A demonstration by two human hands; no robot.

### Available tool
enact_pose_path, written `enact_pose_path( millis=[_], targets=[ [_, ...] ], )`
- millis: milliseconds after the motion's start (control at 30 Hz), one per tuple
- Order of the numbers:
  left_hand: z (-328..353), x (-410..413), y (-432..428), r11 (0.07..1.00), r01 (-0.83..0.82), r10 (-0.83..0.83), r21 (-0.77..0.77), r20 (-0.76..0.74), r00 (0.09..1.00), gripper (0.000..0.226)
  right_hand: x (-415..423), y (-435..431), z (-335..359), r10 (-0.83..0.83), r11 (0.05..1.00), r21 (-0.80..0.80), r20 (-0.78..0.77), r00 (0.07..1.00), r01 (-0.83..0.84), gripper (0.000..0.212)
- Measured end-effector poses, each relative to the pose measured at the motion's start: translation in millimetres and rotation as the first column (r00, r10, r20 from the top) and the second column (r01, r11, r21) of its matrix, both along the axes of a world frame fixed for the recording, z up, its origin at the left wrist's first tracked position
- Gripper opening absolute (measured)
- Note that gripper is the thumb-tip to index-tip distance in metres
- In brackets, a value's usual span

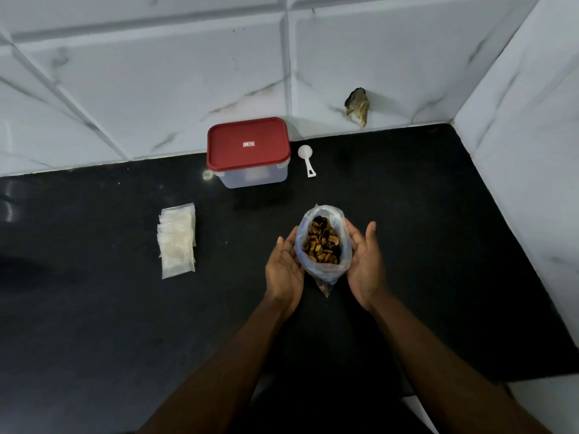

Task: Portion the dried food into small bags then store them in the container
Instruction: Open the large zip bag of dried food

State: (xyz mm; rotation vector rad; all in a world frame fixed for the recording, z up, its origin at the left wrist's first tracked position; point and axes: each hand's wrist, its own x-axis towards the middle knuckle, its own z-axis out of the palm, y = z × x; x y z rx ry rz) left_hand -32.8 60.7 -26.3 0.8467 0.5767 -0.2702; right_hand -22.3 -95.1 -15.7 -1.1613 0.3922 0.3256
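My left hand (283,270) and right hand (365,261), fingers nearly straight, cup the open bag (324,271) of dried food (321,242) between them over the counter (407,198); small bags (177,242) lie left, the lidded container (247,151) and scoop (307,158) sit beyond.

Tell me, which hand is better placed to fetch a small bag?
Left, probably. The small bags lie on the side of the left hand; the right hand would have to cross the open food bag.
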Motion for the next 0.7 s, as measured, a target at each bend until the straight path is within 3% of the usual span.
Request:
enact_pose_path(
  millis=[367, 700],
  targets=[
    [9.8, 33.4, -87.7, 0.995, 0.087, -0.086, -0.039, 0.042, 0.995, 0.05, 21.0, -88.5, 8.5, -0.145, 0.986, 0.083, -0.001, 0.989, 0.145, 0.076],
    [4.7, 53.3, -151.5, 0.997, 0.026, -0.023, -0.068, 0.057, 0.998, 0.048, 49.0, -145.0, 10.6, -0.155, 0.986, 0.061, -0.023, 0.988, 0.156, 0.086]
  ],
)
